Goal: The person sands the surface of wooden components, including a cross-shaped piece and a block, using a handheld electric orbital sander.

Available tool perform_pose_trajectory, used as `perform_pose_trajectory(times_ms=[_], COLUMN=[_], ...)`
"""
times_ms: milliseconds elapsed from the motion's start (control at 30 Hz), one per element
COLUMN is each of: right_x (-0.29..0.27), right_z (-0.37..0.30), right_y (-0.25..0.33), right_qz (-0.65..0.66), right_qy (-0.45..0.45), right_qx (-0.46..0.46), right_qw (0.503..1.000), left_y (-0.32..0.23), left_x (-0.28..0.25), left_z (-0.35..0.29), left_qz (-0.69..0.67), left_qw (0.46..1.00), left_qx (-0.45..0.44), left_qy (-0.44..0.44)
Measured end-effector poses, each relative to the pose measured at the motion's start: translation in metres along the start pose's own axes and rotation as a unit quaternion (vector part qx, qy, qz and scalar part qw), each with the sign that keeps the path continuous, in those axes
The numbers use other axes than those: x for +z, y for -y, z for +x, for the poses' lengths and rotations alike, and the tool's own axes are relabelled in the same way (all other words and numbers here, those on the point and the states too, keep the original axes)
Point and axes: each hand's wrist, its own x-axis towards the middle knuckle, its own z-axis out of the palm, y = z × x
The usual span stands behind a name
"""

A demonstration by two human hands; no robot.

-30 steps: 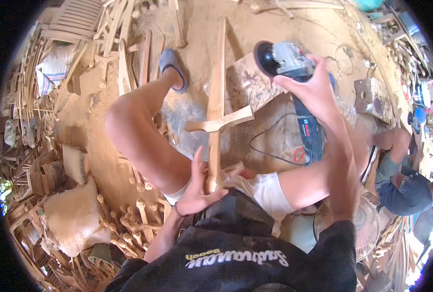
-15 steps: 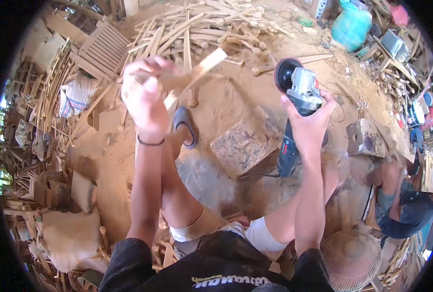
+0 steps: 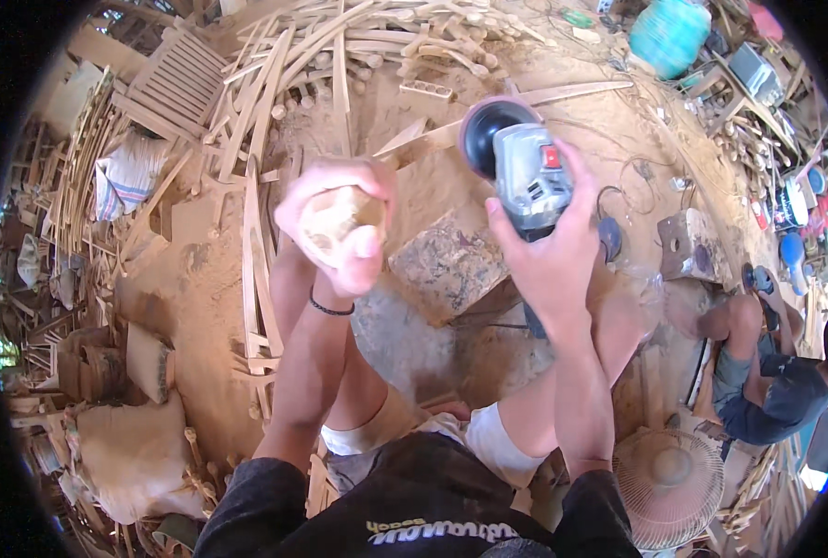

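Note:
My left hand (image 3: 332, 177) is closed around a pale wooden piece (image 3: 338, 219), whose faceted end faces me; the rest of its length is hidden. In my right hand (image 3: 554, 260) is an angle grinder (image 3: 530, 177), gripped near its grey head with the thumb and fingers on either side. The grinder's round, dark sanding disc (image 3: 496, 138) points up and left, toward the wooden piece but apart from it. Below and between the two hands, a worn, stained block (image 3: 451, 265) sits on the dusty ground.
Long wooden pieces (image 3: 340, 74) are heaped ahead. A slatted wooden panel (image 3: 180, 82) leans at the far left, near a white sack (image 3: 130, 181). Another person (image 3: 767, 395) sits at right, beside a caged fan (image 3: 670, 484). A second block (image 3: 693, 244) stands right of my knee.
My left hand has moved right and turned the wooden piece from sideways to end-on. My right hand has shifted left, tilting the grinder and bringing its disc closer to the wood.

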Motion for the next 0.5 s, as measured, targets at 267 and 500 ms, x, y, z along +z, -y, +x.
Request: perform_pose_trajectory(times_ms=[267,500], right_x=[0.014,0.020], right_z=[-0.014,-0.013], right_y=[-0.002,0.005], right_qz=[-0.021,-0.035], right_qy=[0.066,0.116], right_qx=[0.045,0.057], right_qw=[0.997,0.991], left_y=[0.007,0.004], left_x=[0.010,0.023], left_z=[-0.011,-0.024], left_qz=[0.048,0.052], left_qw=[0.999,0.998], left_qx=[0.001,-0.010], left_qy=[0.019,0.032])
